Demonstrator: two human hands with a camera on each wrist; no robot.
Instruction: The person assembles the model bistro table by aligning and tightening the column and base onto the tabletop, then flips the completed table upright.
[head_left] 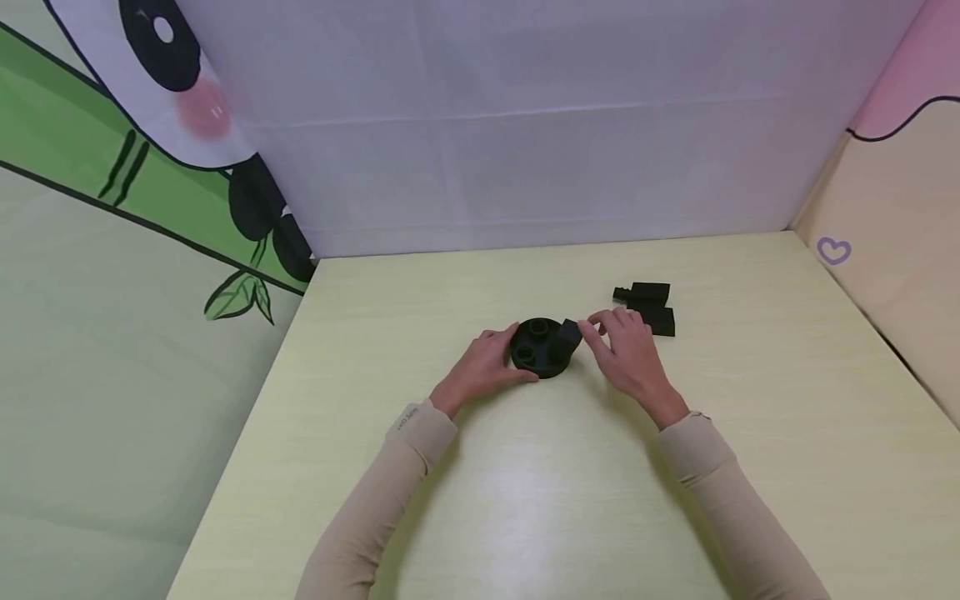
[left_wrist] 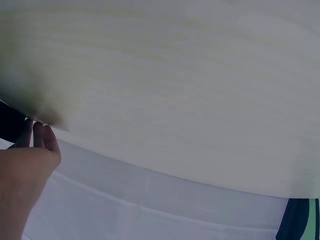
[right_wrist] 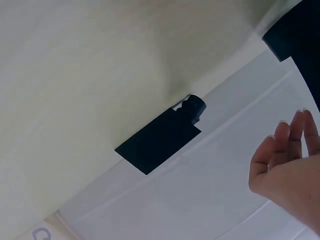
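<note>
A round black base with raised ring sockets lies on the table. My left hand grips its left rim, thumb at the near side and fingers at the far side. On the base's right part stands a black angular block, tilted to the right. My right hand is at the block's right edge, with the thumb tip at its corner and the fingers loosely extended. In the right wrist view, the fingers of the right hand are close to a dark part at the frame's edge.
Two more black blocks lie behind my right hand, one with a short round plug. The pale wooden table meets a white cloth wall at the back. Printed cloth panels stand at both sides.
</note>
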